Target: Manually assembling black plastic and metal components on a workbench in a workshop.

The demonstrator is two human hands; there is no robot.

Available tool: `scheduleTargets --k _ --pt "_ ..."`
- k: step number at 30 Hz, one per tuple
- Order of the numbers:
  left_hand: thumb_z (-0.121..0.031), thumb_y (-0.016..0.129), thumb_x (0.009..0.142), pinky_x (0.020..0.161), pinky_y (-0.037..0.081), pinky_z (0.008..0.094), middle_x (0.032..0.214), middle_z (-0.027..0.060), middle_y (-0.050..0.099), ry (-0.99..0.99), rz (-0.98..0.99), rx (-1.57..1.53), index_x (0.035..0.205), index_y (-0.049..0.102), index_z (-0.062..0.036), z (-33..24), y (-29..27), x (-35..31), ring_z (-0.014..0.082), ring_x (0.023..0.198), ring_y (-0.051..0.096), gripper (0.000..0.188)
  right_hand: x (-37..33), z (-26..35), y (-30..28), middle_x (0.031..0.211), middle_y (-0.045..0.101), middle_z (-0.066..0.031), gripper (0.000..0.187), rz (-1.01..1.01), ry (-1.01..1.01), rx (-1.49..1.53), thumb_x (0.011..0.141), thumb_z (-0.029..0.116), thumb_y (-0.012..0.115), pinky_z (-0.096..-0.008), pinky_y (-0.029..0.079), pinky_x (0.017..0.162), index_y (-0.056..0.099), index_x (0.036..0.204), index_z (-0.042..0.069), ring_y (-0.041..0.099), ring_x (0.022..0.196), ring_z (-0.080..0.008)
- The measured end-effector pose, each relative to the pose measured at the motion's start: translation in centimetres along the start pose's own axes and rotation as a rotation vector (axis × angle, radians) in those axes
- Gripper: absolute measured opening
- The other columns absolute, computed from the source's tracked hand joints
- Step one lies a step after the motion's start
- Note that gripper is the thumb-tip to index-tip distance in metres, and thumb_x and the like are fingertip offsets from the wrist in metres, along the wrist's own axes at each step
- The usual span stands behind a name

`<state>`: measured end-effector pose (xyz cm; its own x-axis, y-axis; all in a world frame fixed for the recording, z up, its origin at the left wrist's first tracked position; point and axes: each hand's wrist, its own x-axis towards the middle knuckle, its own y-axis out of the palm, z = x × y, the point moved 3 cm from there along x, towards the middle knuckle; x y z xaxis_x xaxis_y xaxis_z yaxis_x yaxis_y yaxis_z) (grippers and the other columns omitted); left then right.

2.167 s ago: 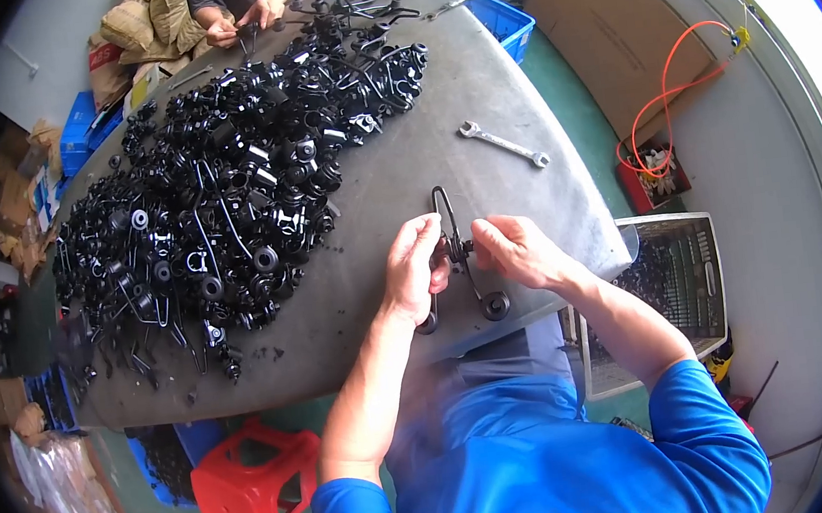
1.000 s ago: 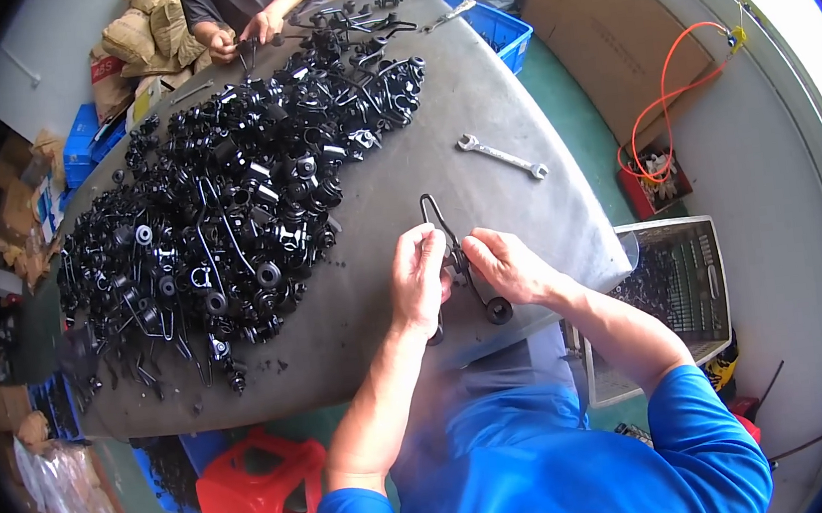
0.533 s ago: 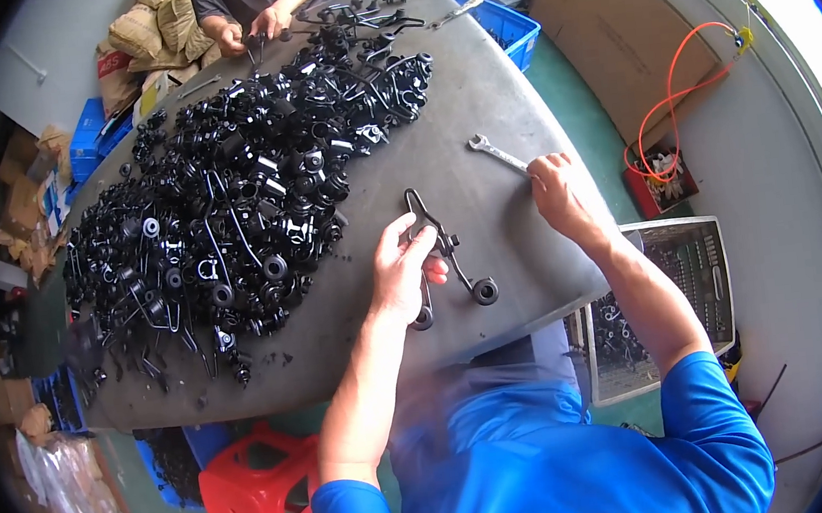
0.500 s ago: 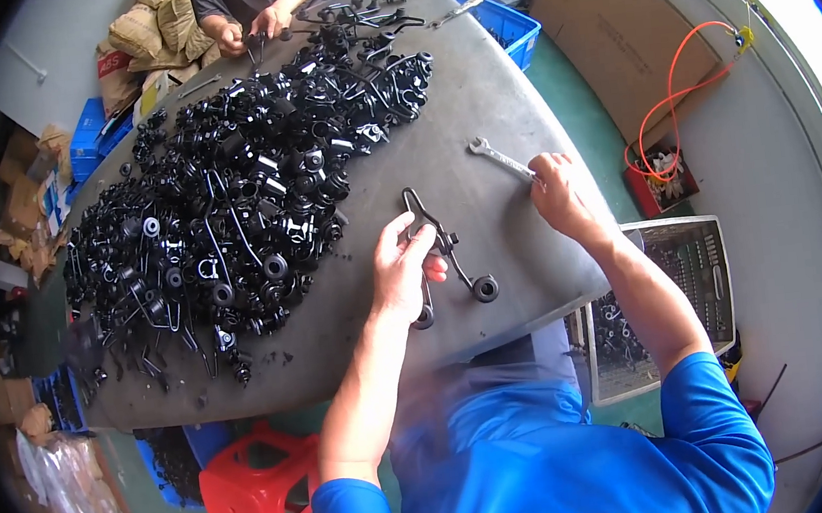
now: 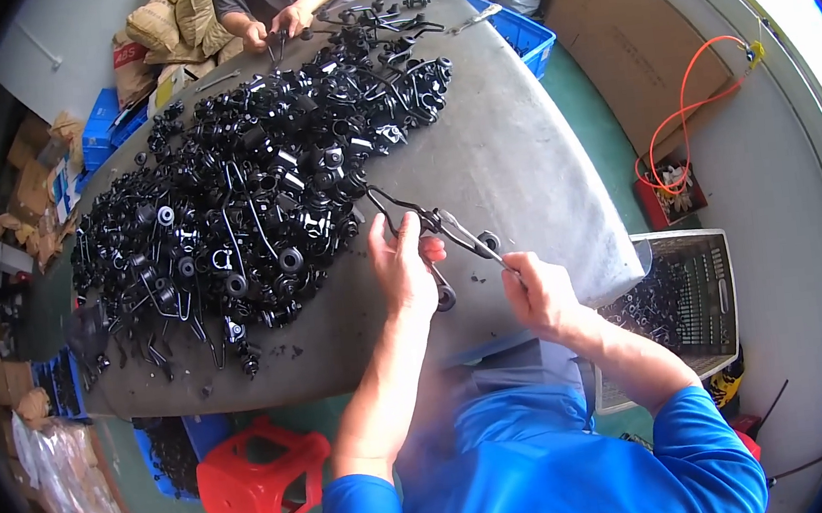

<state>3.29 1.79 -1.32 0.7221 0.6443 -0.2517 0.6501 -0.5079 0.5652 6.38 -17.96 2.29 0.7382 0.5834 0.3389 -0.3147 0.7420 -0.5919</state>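
My left hand [image 5: 406, 265] is closed on a black bent-rod bracket [image 5: 393, 200] with round rubber-like ends, held above the metal tabletop [image 5: 532, 164]. In my right hand [image 5: 541, 293] is a silver wrench [image 5: 470, 238], gripped by its near end. The wrench's head meets the middle of the bracket, around its clamp; a nut or bolt there is too small to make out. Left of my left hand spreads a big pile of black brackets and clamps [image 5: 254, 188].
Across the table a person's hands [image 5: 279, 30] handle a similar black part. Another wrench [image 5: 474, 18] lies at the far right. A grey crate [image 5: 726, 298] of small metal parts stands at the right, a red stool [image 5: 254, 478] at the lower left, and a blue bin [image 5: 533, 38] beyond the table.
My right hand has brought the wrench leftward from the table's right side onto the bracket. The bracket has turned in my left hand. The view has shifted slightly.
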Motion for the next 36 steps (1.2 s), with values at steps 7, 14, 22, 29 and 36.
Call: scheduleTargets --k 7,14,22,29,36 --pt "-0.015 0.064 0.094 0.05 0.051 0.0255 0.091 0.0104 0.059 0.157 0.073 0.158 0.147 0.016 -0.0015 0.0 1.8 -1.7 0.0129 0.062 0.06 0.072 0.8 0.7 -1.0 0.074 0.062 -0.0183 0.017 -0.017 -0.042 -0.025 0.091 0.007 0.059 -0.0405 0.051 0.057 0.057 0.107 0.0 0.064 0.064 -0.0365" --pt "-0.016 0.063 0.095 0.049 0.051 0.0249 0.091 0.0103 0.059 0.07 0.041 -0.023 0.143 0.022 0.0018 0.2 1.1 -0.6 0.013 0.059 0.06 0.065 0.0 -0.1 -0.5 0.073 0.062 -0.0177 0.018 -0.044 -0.194 -0.093 0.088 0.003 0.061 -0.0403 0.05 0.055 0.057 0.105 -0.001 0.062 0.061 -0.0364" --pt "-0.007 0.068 0.089 0.065 0.056 0.0311 0.097 0.0127 0.064 0.763 0.371 0.524 0.148 0.02 0.0007 -1.4 2.8 -3.9 0.0185 0.074 0.066 0.076 2.7 2.1 -5.5 0.068 0.061 -0.0078 0.015 -0.093 -0.231 -0.011 0.091 0.001 0.057 -0.0282 0.048 0.051 0.06 0.106 0.003 0.06 0.055 -0.0158" --pt "-0.006 0.078 0.069 0.066 0.053 0.0368 0.109 0.0151 0.067 1.104 1.006 0.959 0.146 0.032 -0.0022 -0.5 4.0 -10.9 0.0261 0.076 0.066 0.089 9.9 -2.0 -1.6 0.071 0.062 -0.0145 0.017 0.029 0.195 0.035 0.094 0.014 0.053 -0.0329 0.048 0.061 0.064 0.099 0.001 0.06 0.063 -0.0219" --pt "-0.004 0.074 0.077 0.074 0.054 0.0347 0.113 0.014 0.065 1.007 0.942 0.943 0.124 0.056 -0.0001 -2.6 2.3 -9.6 0.0255 0.086 0.067 0.05 11.5 -10.5 -3.6 0.077 0.065 -0.0151 0.022 0.024 0.642 0.328 0.092 0.016 0.054 -0.0302 0.05 0.055 0.061 0.104 -0.001 0.059 0.053 -0.019"
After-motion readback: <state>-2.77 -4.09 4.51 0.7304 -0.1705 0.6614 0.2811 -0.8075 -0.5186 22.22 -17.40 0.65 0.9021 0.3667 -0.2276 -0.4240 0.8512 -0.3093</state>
